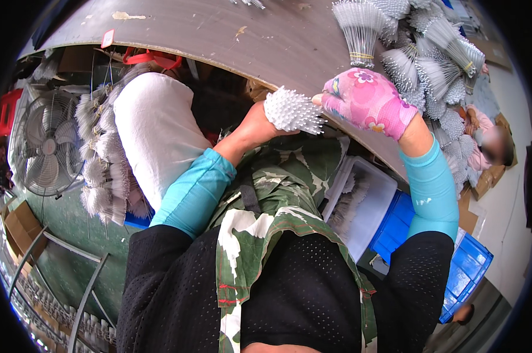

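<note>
My left hand (255,126) is closed around a bundle of thin stems (292,110), whose many white bead-like tips point toward the right. The lower part of the bundle is hidden in that hand. My right hand (366,103), in a pink flowered fingerless glove, is just right of the tips, by the table edge. Its fingers are curled together with the thumb; whatever they may hold is too small or hidden to make out. Beyond it on the table (278,35) lies a fanned bundle of white wire stems (360,35), tied with a yellow band.
More tied bundles (436,70) are piled at the far right. White bundles hang on a rack (104,159) beside a standing fan (47,144) at left. A white bin (360,206) and blue crate (469,273) stand at right. Another person in pink (484,141) sits beyond.
</note>
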Tool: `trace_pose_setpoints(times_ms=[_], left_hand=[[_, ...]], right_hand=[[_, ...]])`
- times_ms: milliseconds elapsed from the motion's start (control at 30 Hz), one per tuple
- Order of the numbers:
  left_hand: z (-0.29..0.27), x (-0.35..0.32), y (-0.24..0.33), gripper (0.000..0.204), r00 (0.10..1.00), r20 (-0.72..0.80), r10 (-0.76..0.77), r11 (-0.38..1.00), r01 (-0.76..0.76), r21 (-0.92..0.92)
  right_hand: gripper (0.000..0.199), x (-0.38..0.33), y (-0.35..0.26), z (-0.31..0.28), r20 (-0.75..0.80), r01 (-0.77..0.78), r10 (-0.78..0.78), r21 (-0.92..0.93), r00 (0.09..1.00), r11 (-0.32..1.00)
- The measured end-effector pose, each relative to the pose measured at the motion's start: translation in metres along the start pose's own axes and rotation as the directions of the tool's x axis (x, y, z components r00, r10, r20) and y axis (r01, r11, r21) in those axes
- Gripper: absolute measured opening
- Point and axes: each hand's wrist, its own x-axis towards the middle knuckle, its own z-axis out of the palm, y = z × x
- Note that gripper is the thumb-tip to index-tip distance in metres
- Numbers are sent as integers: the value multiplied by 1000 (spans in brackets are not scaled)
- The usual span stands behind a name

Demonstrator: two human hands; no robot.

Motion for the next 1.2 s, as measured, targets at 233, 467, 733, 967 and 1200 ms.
trace_pose_setpoints(times_ms=[233, 467, 733, 967, 1200], left_hand=[[1, 0, -2, 50, 999, -29, -24, 995, 21, -97], [2, 1, -4, 49, 999, -51, -8, 1000, 8, -9], [-1, -1, 1, 46, 998, -41, -50, 999, 50, 11], [-1, 0, -1, 47, 999, -41, -29, 999, 29, -21], [-2, -1, 2, 45, 997, -39, -64, 998, 63, -28]], right_hand=[[39, 12, -3, -6, -14, 47, -48, -62, 999, 997], [37, 19, -13, -16, 36, 111, -105, -195, 994, 975], [44, 6, 3, -23, 250, -89, 42, 181, 967, 979], [48, 5, 11, -7, 232, -148, 97, 215, 968, 965], [43, 8, 10, -8, 217, -11, -19, 138, 976, 990]])
